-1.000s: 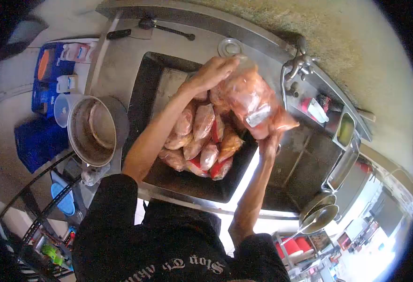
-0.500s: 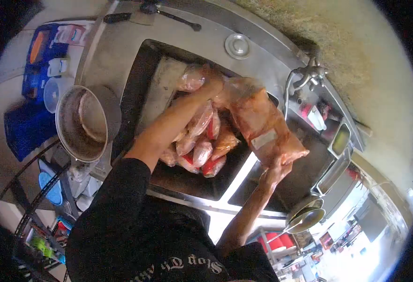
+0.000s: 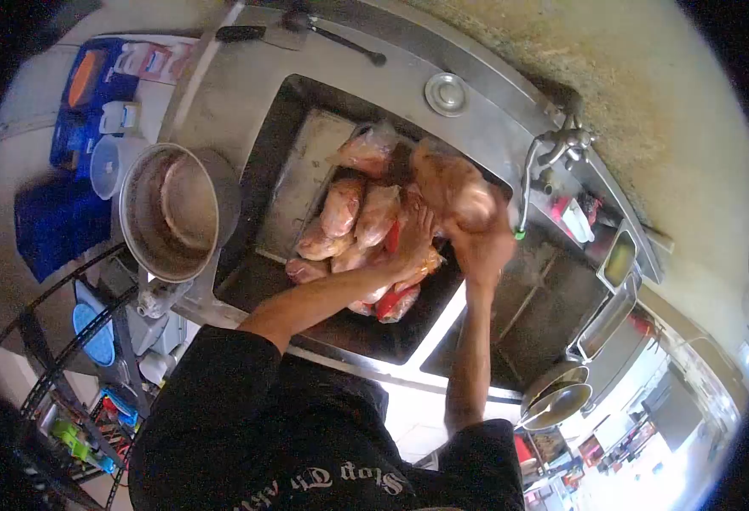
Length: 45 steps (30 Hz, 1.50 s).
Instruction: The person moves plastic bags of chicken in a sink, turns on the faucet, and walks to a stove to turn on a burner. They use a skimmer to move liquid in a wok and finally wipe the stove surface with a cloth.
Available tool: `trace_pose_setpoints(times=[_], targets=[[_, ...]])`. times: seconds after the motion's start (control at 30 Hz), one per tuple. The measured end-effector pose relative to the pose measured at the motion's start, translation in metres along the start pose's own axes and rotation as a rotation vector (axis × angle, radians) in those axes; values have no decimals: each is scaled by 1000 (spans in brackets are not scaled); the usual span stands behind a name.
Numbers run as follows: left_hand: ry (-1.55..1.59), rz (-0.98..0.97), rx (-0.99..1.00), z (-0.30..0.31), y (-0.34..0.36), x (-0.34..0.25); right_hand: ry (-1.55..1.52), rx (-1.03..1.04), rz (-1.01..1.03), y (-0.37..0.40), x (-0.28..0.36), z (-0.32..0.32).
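My right hand (image 3: 482, 255), blurred by motion, grips the lower end of a large clear bag of meat (image 3: 451, 175) at the right side of the left sink basin. My left hand (image 3: 415, 237) lies over the wrapped meat pieces close to that bag, with its fingers stretched out. Several plastic-wrapped pieces of meat (image 3: 342, 207) are heaped in the basin, some with red on the wrap. Another wrapped piece (image 3: 369, 152) rests at the back of the heap. Part of the heap is hidden under my left hand and forearm.
A large metal pot (image 3: 170, 213) stands left of the basin. The faucet (image 3: 566, 140) is at the back right, above the right basin (image 3: 553, 298). A round metal drain strainer (image 3: 447, 94) and a black-handled utensil (image 3: 340, 41) lie on the back ledge. Pans (image 3: 559, 404) sit at the right edge.
The large bag of meat has gone down and left into the left basin. My left hand has moved from its top end toward me, onto the heap; my right hand has moved up with the bag.
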<state>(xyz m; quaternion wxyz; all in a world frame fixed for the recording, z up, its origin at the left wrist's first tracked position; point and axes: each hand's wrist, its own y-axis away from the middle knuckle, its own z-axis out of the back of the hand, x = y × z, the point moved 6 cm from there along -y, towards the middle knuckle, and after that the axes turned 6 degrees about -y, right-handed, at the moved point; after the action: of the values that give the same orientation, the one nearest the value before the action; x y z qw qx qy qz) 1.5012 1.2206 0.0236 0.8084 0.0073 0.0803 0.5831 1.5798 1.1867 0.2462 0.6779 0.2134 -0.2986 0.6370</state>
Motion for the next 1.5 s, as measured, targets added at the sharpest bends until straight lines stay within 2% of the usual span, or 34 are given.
trace_pose_setpoints(times=[0.03, 0.07, 0.13, 0.17, 0.2, 0.23, 0.27, 0.3, 0.33, 0.37, 0.4, 0.5, 0.53, 0.57, 0.63, 0.67, 0.7, 0.77, 0.83, 0.9, 0.93, 1.0, 1.03, 1.1, 1.13, 1.17, 1.2, 1.27, 1.33, 1.47, 1.5], targets=[[150, 35, -13, 2, 1, 0, 107, 38, 152, -6, 3, -21], [301, 69, -32, 3, 3, 0, 98, 37, 160, -11, -10, -43], [459, 26, -107, 17, 7, -2, 433, 201, 344, -18, -31, -97], [400, -40, 109, 45, 3, 8, 430, 209, 338, -23, -38, -109], [338, -119, 321, 76, 3, 19, 494, 361, 345, -29, -46, -127], [339, -120, 324, 76, 3, 29, 558, 512, 352, -32, -51, -142], [388, -120, 233, 80, 2, 35, 559, 516, 348, -34, -49, -144], [444, -121, 146, 96, 1, 43, 499, 533, 439, -31, -43, -143], [809, -54, 264, 99, -1, 60, 436, 542, 529, -30, -37, -141], [914, 61, 274, 93, 0, 79, 436, 540, 520, -32, -38, -136], [897, 124, 349, 98, 0, 99, 407, 633, 412, -33, -47, -134], [681, 272, -220, 139, -14, 167, 285, 693, 395, -38, -41, -126], [543, 332, -425, 143, -11, 182, 300, 727, 477, -41, -19, -120], [377, 390, -454, 129, -19, 190, 376, 761, 498, -42, -30, -127], [343, 297, -395, 72, -40, 201, 526, 831, 549, -45, -53, -140], [322, 247, -382, 78, -52, 201, 470, 878, 635, -46, -45, -137], [302, 197, -369, 84, -63, 200, 432, 883, 580, -45, -54, -138], [390, 425, -5, 75, -66, 205, 354, 885, 470, -41, -71, -140], [387, 413, -76, 72, -68, 205, 178, 588, 496, -41, -84, -135], [838, 437, -6, 44, -68, 208, 58, 247, 595, -45, -86, -130], [823, 422, -2, 44, -66, 211, 230, 585, 491, -47, -99, -156], [866, 314, 148, 66, -62, 202, -396, 756, 367, -50, -49, -128], [845, 303, 154, 55, -58, 202, -688, 843, 291, -51, -22, -112], [818, 231, -102, 36, -40, 208, 491, 952, 591, -41, -79, -220], [817, 253, -1, 46, -34, 210, 567, 953, 555, -44, -80, -219], [798, 244, 9, 60, -34, 208, 644, 955, 520, -47, -82, -218], [818, 264, 8, 72, -34, 201, 375, 994, 548, -48, -89, -214], [852, 298, 5, 81, -31, 191, 112, 1036, 573, -49, -94, -218], [997, 317, -53, 86, -25, 181, 214, 941, 580, -53, -102, -221], [1006, 384, -123, 137, -15, 183, 405, 762, 584, -43, -115, -202], [866, 439, 32, 151, -4, 188, 423, 744, 585, -35, -111, -197]])
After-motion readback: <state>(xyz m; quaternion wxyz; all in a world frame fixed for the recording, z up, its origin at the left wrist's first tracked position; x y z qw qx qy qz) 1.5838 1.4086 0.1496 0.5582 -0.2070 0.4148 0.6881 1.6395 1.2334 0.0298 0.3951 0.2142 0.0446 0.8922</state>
